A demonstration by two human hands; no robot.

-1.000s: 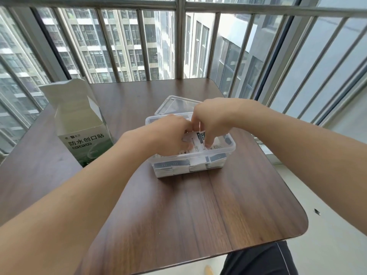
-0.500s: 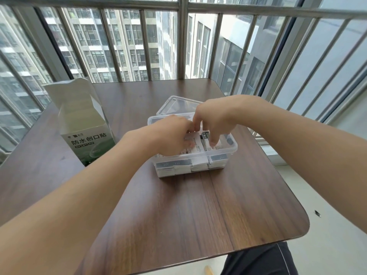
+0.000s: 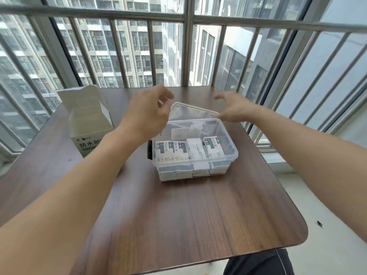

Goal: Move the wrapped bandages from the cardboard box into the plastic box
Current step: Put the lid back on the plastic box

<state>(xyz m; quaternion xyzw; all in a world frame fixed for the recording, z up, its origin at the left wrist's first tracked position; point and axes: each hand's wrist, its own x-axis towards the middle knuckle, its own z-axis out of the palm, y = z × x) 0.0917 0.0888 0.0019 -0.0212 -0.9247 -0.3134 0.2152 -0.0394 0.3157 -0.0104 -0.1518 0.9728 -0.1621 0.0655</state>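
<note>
The clear plastic box (image 3: 233, 149) stands mid-table, filled with several wrapped bandages (image 3: 193, 150) lined in rows. Behind it lies its clear lid (image 3: 190, 113). The open white-and-green cardboard box (image 3: 87, 118) stands to the left, its flap up; I cannot see its inside. My left hand (image 3: 148, 114) hovers above the plastic box's back left corner, fingers loosely curled, holding nothing. My right hand (image 3: 235, 110) hovers over the lid's right end, fingers spread and empty, thumb close to the lid's edge.
The brown wooden table (image 3: 178, 215) has a rounded corner at the right front. A metal railing (image 3: 188, 46) and windows run just behind the table. Floor drops off to the right.
Both hands have lifted out of the plastic box and moved back and apart, toward the lid. The bandages they were arranging now lie in the box.
</note>
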